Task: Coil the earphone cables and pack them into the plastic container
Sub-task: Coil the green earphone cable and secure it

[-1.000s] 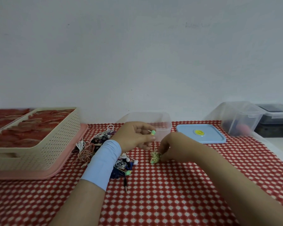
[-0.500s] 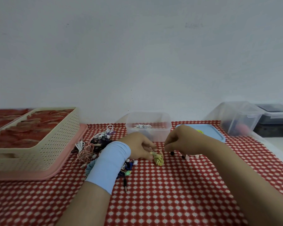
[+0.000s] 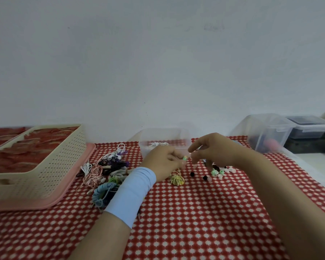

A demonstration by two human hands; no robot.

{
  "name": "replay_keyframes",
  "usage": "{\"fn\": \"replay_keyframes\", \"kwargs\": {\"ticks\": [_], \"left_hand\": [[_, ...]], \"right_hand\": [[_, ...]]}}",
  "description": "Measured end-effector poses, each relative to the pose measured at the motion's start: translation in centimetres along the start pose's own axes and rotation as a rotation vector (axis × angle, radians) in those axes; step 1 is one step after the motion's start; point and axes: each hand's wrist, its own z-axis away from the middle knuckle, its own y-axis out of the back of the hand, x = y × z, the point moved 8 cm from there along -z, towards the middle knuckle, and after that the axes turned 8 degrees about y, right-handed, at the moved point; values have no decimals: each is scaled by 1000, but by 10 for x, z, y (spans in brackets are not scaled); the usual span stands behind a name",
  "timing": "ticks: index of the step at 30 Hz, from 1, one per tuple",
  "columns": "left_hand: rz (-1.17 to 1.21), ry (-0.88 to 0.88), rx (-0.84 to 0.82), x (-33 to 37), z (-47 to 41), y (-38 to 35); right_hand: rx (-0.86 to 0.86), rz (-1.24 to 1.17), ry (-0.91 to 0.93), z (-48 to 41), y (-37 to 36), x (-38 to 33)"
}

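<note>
A yellow-green coiled earphone cable (image 3: 177, 179) lies on the red checked cloth between my hands. My left hand (image 3: 163, 162), with a light blue wrist band, pinches the cable's green earbud (image 3: 185, 158) just above the coil. My right hand (image 3: 212, 149) hovers to the right of the bud with fingers curled; whether it grips the cable I cannot tell. The clear plastic container (image 3: 164, 134) stands behind my hands, and a white coiled earphone (image 3: 159, 143) lies inside it. A pile of tangled earphones (image 3: 105, 167) lies left of my left wrist.
A cream perforated basket (image 3: 45, 166) on a pink tray (image 3: 73, 181) fills the left. Loose ear tips (image 3: 217, 172), green, pink and black, are scattered under my right hand. More clear tubs (image 3: 266, 132) and a dark box (image 3: 308, 126) stand at the back right.
Both hands have lifted slightly from the coil. My left hand now holds the green bud up, and my right hand has moved in close to it. The scattered ear tips are now uncovered.
</note>
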Motion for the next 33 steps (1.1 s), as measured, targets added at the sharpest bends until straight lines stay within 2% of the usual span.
{"fn": "replay_keyframes", "kwargs": {"ticks": [4, 8, 13, 20, 27, 33], "left_hand": [[-56, -28, -63, 1, -1, -5], [-107, -43, -65, 6, 1, -8], [-21, 32, -72, -1, -2, -10], [20, -39, -104, 2, -1, -13], [71, -29, -63, -4, -4, -5], [-9, -10, -79, -9, -3, -5]], "right_hand": [[-2, 234, -58, 5, 29, 20], [-161, 332, -159, 7, 16, 42], [-275, 421, -189, 6, -3, 48], [-219, 450, -161, -3, -6, 50], [-117, 192, -39, -6, -7, 31], [-163, 273, -41, -11, -28, 33]]}}
